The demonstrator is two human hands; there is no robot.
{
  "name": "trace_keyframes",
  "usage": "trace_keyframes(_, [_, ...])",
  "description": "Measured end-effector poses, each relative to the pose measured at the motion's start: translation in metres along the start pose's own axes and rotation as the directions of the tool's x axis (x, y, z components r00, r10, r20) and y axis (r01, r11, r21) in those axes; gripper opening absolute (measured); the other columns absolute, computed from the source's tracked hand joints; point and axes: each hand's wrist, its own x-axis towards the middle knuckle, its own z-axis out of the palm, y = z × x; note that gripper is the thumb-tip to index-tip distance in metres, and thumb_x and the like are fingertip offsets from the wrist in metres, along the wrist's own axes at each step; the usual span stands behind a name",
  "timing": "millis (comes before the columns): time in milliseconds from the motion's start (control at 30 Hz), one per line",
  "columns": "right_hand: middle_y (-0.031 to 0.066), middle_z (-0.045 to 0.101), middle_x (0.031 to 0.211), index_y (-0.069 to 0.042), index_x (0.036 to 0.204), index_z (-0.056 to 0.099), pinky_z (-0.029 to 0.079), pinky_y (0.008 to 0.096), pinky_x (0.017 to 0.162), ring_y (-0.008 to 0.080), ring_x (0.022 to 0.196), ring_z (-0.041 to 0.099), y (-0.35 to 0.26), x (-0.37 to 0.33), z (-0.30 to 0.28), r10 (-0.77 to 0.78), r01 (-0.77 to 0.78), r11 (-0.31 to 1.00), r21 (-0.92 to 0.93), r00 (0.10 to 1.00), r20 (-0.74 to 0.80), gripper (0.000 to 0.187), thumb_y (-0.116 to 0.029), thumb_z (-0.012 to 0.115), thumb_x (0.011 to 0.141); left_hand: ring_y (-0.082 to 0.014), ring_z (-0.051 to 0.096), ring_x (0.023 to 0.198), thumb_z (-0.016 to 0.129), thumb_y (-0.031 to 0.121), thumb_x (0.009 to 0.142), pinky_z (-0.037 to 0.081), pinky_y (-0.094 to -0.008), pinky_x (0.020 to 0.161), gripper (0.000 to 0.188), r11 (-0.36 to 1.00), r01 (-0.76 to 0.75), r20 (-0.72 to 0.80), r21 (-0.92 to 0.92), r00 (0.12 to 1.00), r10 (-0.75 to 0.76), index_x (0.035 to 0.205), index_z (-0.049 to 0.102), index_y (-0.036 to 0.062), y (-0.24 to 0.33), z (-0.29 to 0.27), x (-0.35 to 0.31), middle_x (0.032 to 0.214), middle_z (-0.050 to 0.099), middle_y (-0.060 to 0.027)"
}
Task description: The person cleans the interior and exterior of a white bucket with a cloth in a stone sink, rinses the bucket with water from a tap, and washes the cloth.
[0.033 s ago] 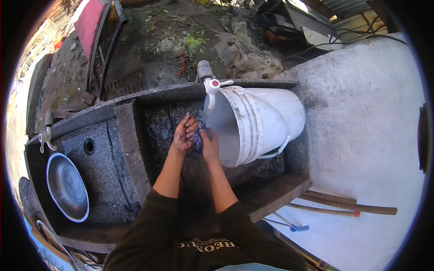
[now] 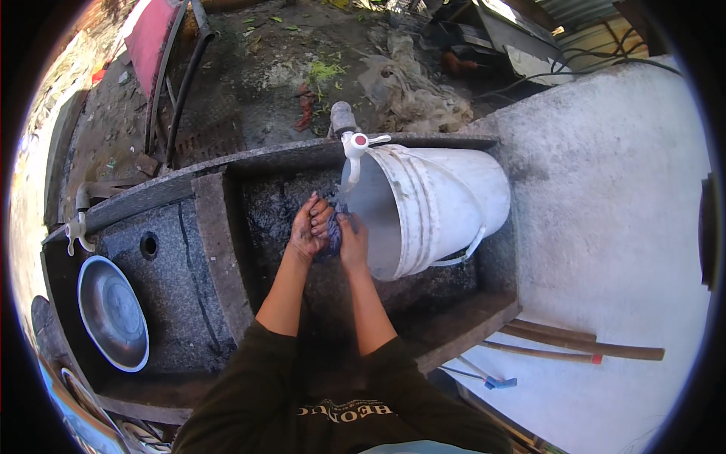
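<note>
A bunched blue-purple cloth [image 2: 333, 233] is squeezed between my two hands, low over the wet right basin of a stone sink [image 2: 265, 204]. My left hand [image 2: 308, 229] is palm up with its fingers curled over the cloth's left side. Pressed against its right side is my right hand [image 2: 352, 240], thumb on top. Just beyond my hands hangs the spout of a white tap [image 2: 354, 159] with a red-centred handle. A large white bucket [image 2: 454, 208] lies on its side to the right, its mouth close to my right hand. Part of the cloth is hidden by my fingers.
A stone divider [image 2: 221, 246] separates the left basin, where a round metal bowl [image 2: 113, 314] leans near a drain hole [image 2: 149, 245]. Another white tap [image 2: 77, 233] is at the far left. A pale wall [image 2: 612, 204] rises on the right, with wooden poles [image 2: 582, 344] below it.
My fingers have closed a little further over the cloth, so less of it shows between my hands. The bucket, tap and bowl have stayed put.
</note>
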Motion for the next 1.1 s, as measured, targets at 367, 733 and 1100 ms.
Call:
trace_keyframes(367, [0.0045, 0.058, 0.089, 0.003, 0.091, 0.058, 0.041, 0.0251, 0.076, 0.0121, 0.079, 0.052, 0.071, 0.012, 0.004, 0.362, -0.431, 0.777, 0.46, 0.902, 0.234, 0.03, -0.023, 0.045, 0.087, -0.0095, 0.051, 0.074, 0.053, 0.032, 0.086, 0.04, -0.0229, 0.071, 0.027, 0.549, -0.192, -0.135, 0.813, 0.856, 0.5, 0.093, 0.055, 0.0058, -0.009, -0.003, 0.007, 0.081, 0.055, -0.0026])
trace_keyframes(733, [0.0105, 0.056, 0.077, 0.005, 0.086, 0.057, 0.039, 0.0295, 0.067, 0.0194, 0.072, 0.051, -0.017, -0.006, -0.035, 0.117, -0.076, 0.957, -0.28, 0.984, 0.133, 0.03, -0.024, 0.048, 0.088, -0.032, 0.057, 0.082, 0.055, 0.005, 0.066, 0.045, -0.0358, 0.073, 0.023, -0.396, 0.107, 0.22, 0.912, 0.688, 0.692, 0.088, 0.064, 0.0085, 0.013, 0.009, -0.034, 0.085, 0.06, -0.0135])
trace_keyframes(1100, [0.0046, 0.058, 0.094, 0.006, 0.102, 0.056, 0.039, 0.0254, 0.08, 0.0119, 0.085, 0.052, -0.019, -0.004, -0.036, 0.369, -0.383, 0.791, 0.476, 0.921, 0.126, 0.03, -0.02, 0.052, 0.087, -0.0256, 0.047, 0.104, 0.069, 0.015, 0.071, 0.036, -0.0391, 0.092, 0.043, 0.701, -0.056, -0.515, 0.711, 0.637, 0.574, 0.11, 0.051, 0.007, 0.002, -0.023, -0.036, 0.099, 0.056, -0.0079])
